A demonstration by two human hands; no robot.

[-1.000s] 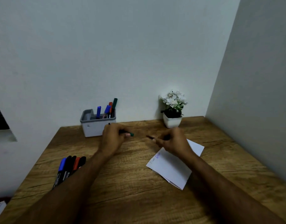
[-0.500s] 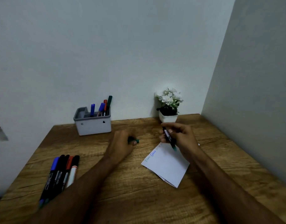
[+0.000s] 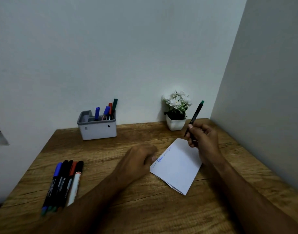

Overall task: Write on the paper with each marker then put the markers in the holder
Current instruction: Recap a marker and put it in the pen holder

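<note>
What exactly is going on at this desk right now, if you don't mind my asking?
A person is testing markers on paper. The right hand grips a green-ended marker, its end tilted up over the white paper, which bears some writing. The left hand rests at the paper's left edge. Four markers stand in the grey holder; five more markers lie on the desk.

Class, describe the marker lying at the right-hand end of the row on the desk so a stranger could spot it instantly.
Start at the wooden desk and look to its near left part, where a row of markers lies side by side. Take the one nearest the left hand. This white marker has a pale barrel with a black cap, while its neighbours all have dark barrels.
</note>
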